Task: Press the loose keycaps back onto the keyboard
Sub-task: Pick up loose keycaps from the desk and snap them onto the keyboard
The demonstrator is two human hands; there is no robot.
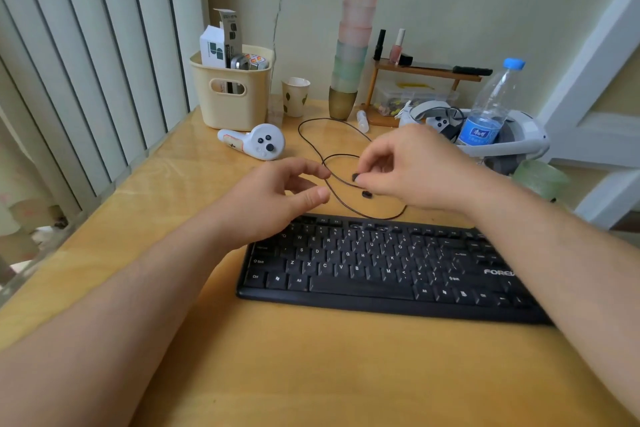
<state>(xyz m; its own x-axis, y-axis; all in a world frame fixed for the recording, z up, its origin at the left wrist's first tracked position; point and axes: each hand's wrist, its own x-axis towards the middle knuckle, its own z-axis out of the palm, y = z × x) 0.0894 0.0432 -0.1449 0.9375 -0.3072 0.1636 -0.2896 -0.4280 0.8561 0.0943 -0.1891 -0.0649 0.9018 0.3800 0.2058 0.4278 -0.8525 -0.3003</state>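
Head view: both hands reach past the keyboard's far edge.
Keyboard (381, 267): black, on the tabletop (311, 374) near its middle, long axis left to right, letter rows facing the person; its right end is hidden under the right forearm.
Right hand (412, 166): fingertips pinch a dark keycap (355, 177), mostly covered.
Second keycap (366, 194): lies beside the cable (332, 163), its legend unreadable.
Left hand (277, 198): fingers loosely curled, holding nothing.
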